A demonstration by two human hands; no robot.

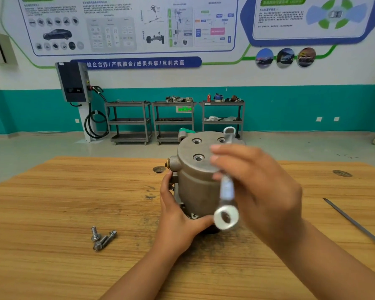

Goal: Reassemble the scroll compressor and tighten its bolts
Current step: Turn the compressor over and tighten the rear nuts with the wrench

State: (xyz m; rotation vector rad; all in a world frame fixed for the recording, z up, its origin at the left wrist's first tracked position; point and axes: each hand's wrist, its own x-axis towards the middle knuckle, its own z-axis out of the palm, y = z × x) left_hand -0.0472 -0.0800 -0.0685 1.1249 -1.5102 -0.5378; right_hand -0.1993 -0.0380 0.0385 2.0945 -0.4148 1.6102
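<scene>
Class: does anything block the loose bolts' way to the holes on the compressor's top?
Nothing lies between the bolts and the compressor; only the right hand with its wrench covers the top's right side.

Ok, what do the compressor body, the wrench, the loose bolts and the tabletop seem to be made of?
Compressor body: dull grey cast metal, likely aluminium; matte, slightly grainy skin.
Wrench: bright polished steel by its shine, though motion-blurred.
Bolts: probably grey plated steel; threads and flanged heads show.
Tabletop: wood or wood-look laminate; orange-brown streaked grain, dark scuffs.
</scene>
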